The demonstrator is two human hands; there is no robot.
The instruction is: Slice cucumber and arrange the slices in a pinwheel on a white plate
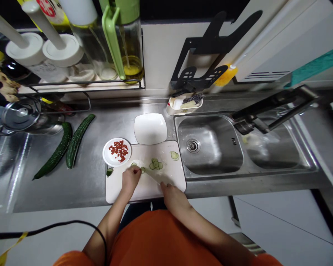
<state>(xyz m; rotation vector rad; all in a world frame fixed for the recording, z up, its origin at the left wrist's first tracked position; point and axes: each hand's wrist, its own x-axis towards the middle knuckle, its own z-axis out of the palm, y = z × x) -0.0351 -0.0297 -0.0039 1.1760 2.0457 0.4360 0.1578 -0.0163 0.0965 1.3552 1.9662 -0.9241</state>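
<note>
On the pale cutting board [155, 190] lie thin cucumber slices [155, 164], grouped near the middle, with more slices [174, 156] at the right. My left hand [131, 180] rests over the board's left half, fingers pinched together. One slice [143, 170] lies beside its fingertips and another shows just beyond them; whatever the pinch holds is hidden. My right hand [175, 197] is closed around the handle of a knife [153, 178], whose light blade points up-left toward my left fingers. A cucumber end piece [109, 172] sits at the board's left edge.
A white plate of chopped red pieces [117, 152] overlaps the board's corner. Behind stands a white dish [150, 128]. Two whole cucumbers [80, 140] lie left, near a lidded steel pot [20, 113]. Right is a double sink [211, 144] under a dark faucet [272, 109].
</note>
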